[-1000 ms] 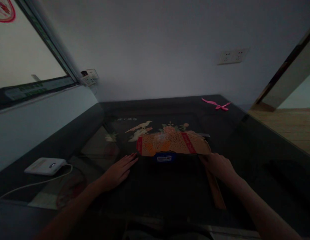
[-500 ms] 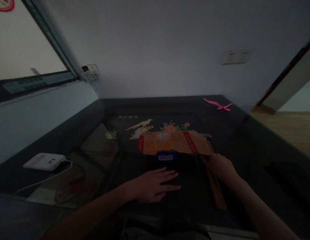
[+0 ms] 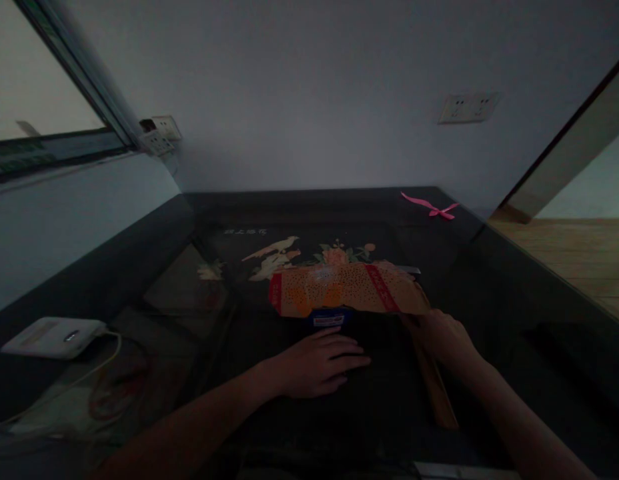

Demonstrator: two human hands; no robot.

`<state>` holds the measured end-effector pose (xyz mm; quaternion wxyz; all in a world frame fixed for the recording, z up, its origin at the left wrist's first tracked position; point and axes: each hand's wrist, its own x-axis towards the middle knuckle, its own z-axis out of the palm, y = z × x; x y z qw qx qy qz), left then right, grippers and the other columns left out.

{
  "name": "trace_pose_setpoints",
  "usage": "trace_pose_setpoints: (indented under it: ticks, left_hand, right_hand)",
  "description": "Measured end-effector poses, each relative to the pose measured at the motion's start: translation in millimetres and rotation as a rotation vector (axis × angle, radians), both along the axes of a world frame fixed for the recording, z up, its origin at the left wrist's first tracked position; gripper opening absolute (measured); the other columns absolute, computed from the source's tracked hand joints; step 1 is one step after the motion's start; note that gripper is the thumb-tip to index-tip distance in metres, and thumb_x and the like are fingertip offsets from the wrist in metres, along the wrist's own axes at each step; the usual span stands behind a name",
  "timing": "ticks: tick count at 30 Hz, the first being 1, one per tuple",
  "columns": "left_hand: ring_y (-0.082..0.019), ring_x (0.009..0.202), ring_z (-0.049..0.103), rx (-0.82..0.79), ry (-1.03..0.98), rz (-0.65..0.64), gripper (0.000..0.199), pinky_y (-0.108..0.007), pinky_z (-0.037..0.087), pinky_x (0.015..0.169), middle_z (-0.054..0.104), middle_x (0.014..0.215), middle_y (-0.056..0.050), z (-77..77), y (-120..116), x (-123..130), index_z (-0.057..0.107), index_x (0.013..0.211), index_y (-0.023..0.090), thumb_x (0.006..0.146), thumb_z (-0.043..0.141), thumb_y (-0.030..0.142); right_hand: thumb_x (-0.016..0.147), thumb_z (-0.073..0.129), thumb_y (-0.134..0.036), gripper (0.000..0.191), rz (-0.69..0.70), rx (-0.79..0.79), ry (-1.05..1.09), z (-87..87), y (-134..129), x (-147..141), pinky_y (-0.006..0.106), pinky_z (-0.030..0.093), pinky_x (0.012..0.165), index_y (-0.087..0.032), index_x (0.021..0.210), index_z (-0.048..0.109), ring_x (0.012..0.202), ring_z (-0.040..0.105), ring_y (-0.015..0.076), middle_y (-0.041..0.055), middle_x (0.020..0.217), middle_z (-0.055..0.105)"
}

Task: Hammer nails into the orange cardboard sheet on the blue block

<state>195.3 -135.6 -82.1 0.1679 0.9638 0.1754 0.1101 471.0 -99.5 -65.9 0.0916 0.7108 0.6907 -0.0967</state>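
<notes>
A flat piece of printed cardboard point(image 3: 349, 287), tan with dark dots, orange patches and red bands, lies mid-table. From under its near edge peeks a blue item point(image 3: 329, 318) with a white label. My right hand point(image 3: 446, 340) is closed at the cardboard's near right corner, around the upper part of a wooden stick point(image 3: 438, 393) that slants toward me. Whether the stick joins the cardboard is hidden. My left hand point(image 3: 322, 362) rests palm down on the dark tabletop, fingers stretched, just in front of the blue item. A thin shiny piece point(image 3: 408, 270) shows behind the cardboard's right end.
On the left lies a white device point(image 3: 56, 337) with a white cable point(image 3: 102, 367). A pink ribbon point(image 3: 439, 212) sits near the far right corner of the glossy dark table point(image 3: 284, 207). At right is a black flat object point(image 3: 574, 360). Wall sockets point(image 3: 469, 109) are behind.
My left hand has slid slightly forward and right, nearer the blue item, its fingers closer together. My right hand stays on the stick. The view has shifted a little.
</notes>
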Motion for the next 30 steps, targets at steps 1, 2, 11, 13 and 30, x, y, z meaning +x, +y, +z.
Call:
trace_pose_setpoints:
  ticks: [1,2,11,13,30]
  left_hand:
    - [-0.021,0.132,0.043,0.003,-0.017,0.004,0.048,-0.041,0.030,0.114,0.053,0.139,-0.010,0.5,0.4,-0.7,0.037,0.142,0.019,0.095,0.045,0.024]
    - [-0.021,0.130,0.045,0.006,-0.030,0.013,0.047,-0.041,0.033,0.112,0.054,0.137,-0.011,1.1,1.0,-1.7,0.039,0.141,0.019,0.095,0.045,0.025]
    - [-0.020,0.115,0.055,0.046,-0.063,0.067,0.026,-0.034,0.048,0.096,0.063,0.121,-0.008,1.6,5.6,-11.5,0.060,0.117,0.017,0.093,0.049,0.017]
    - [-0.020,0.115,0.055,0.048,-0.068,0.062,0.026,-0.035,0.048,0.096,0.063,0.120,-0.008,-0.1,5.0,-10.2,0.060,0.117,0.017,0.093,0.050,0.016]
    - [-0.017,0.098,0.063,0.262,-0.179,0.075,0.028,-0.029,0.052,0.081,0.069,0.107,-0.008,2.6,-1.4,-10.3,0.057,0.118,0.015,0.097,0.039,0.019]
  right_hand:
    - [0.097,0.048,-0.041,0.032,-0.003,-0.002,0.000,0.1,0.2,0.2,0.040,0.054,0.077,-0.015,0.103,0.066,0.080,0.069,0.0178,0.0054,0.095,0.072]
    - [0.097,0.048,-0.042,0.033,-0.006,-0.004,0.000,0.2,0.3,0.5,0.040,0.054,0.077,-0.015,0.103,0.066,0.080,0.069,0.0178,0.0055,0.095,0.072]
    - [0.097,0.048,-0.044,0.035,-0.011,-0.014,0.008,0.9,1.2,0.9,0.040,0.055,0.076,-0.015,0.105,0.066,0.080,0.069,0.0181,0.0058,0.095,0.072]
    - [0.096,0.049,-0.044,0.034,-0.012,-0.017,0.009,0.5,1.7,1.2,0.040,0.055,0.076,-0.015,0.105,0.066,0.081,0.069,0.0181,0.0058,0.097,0.071]
    - [0.095,0.054,-0.039,0.029,0.008,-0.018,0.002,3.0,0.2,0.2,0.040,0.054,0.077,-0.016,0.109,0.063,0.086,0.067,0.0190,0.0061,0.103,0.069]
